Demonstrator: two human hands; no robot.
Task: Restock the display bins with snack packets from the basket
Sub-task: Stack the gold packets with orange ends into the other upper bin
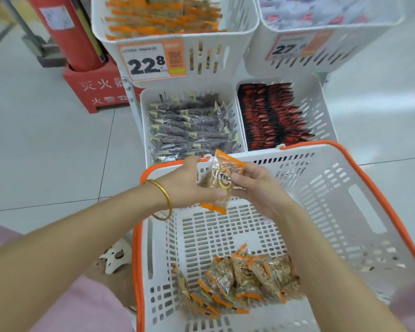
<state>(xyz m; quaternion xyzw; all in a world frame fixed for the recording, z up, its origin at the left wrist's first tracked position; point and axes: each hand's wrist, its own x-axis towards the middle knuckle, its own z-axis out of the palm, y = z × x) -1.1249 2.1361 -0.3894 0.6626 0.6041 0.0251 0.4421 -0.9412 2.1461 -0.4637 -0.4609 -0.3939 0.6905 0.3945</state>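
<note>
Orange-ended snack pkt point(222, 180) is held over the basket point(333, 200), pinched betw. both hands: L hand point(189, 185) on its left edge, R hand point(256, 188) on its right. Long axis near upright, top tipped away. Matching stock fills the upper-left bin point(244, 32), ahead & above, so L hand is nearer. Spare pkts point(244, 279) lie on basket floor.
</note>
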